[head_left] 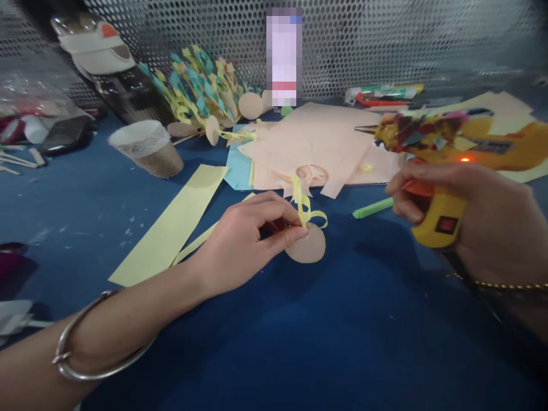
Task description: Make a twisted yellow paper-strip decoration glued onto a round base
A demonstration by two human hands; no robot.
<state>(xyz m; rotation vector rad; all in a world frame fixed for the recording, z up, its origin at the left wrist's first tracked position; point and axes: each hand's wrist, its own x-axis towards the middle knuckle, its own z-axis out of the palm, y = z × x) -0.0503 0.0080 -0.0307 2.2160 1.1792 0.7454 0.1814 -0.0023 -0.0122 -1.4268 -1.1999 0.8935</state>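
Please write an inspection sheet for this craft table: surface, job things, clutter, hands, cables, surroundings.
Surface: blue table, small white specks.
Job things: paper disc with yellow paper strips; yellow glue gun, light on.
Clutter: peach paper sheets, yellow paper strip, paper cup, green stick, finished paper pieces.
Hands: left hand pinches the strips; right hand grips the glue gun.
Cables: nothing seen.
Surroundings: perforated metal wall.

Background clutter on blue tabletop
Tipped paper cup, long pale-yellow paper strip, peach paper sheets, green marker, colourful paper-flower bunch, perforated metal wall.
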